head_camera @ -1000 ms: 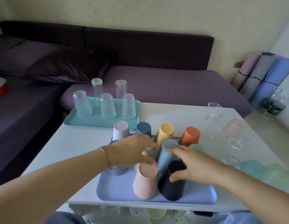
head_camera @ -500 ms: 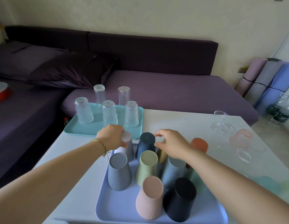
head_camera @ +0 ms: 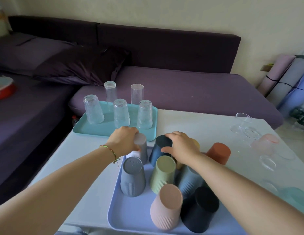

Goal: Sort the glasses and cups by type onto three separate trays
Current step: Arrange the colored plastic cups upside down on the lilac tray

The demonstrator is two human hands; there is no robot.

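Observation:
Ribbed plastic cups stand upside down on the lilac-blue tray [head_camera: 130, 216]. My left hand [head_camera: 124, 141] grips the pale lilac cup [head_camera: 141, 143] at the tray's far left corner. My right hand [head_camera: 181, 147] curls over the yellow cup [head_camera: 197, 143], mostly hiding it, with its thumb against the dark blue cup [head_camera: 158, 151]. Grey [head_camera: 132, 177], green [head_camera: 163, 175], pink [head_camera: 166, 207], black [head_camera: 200, 211] and orange [head_camera: 219, 152] cups stand nearer. Several clear tumblers [head_camera: 121, 113] stand inverted on the teal tray [head_camera: 95, 131].
Glass cups lie loose on the right of the white table [head_camera: 86, 150]: a clear one [head_camera: 242, 122], a pink one [head_camera: 265, 143] and a teal one [head_camera: 295, 195]. A purple sofa [head_camera: 181, 92] runs behind the table. Rolled mats [head_camera: 283, 77] lean at the right wall.
Both hands moved away from me, from the near cups to the far row. The left took hold of the lilac cup and the right settled over the yellow one. The view tilted down.

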